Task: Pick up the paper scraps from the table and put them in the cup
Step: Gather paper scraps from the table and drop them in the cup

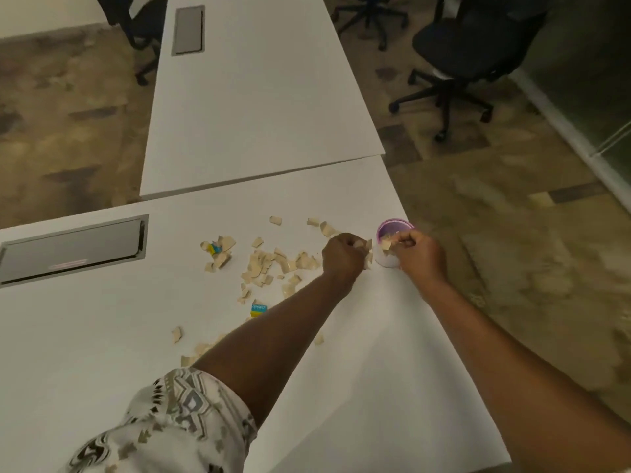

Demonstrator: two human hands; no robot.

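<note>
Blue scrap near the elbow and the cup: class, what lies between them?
Head view: the left forearm crosses between blue scrap and cup.

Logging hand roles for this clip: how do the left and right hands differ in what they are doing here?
The left hand is a closed fist over the table beside the cup, scraps poking from its fingers; the right hand is at the cup's rim, pinching scraps over the opening. The left hand is nearer the loose scraps; the right hand is at the table's edge. Both hold beige scraps.
</note>
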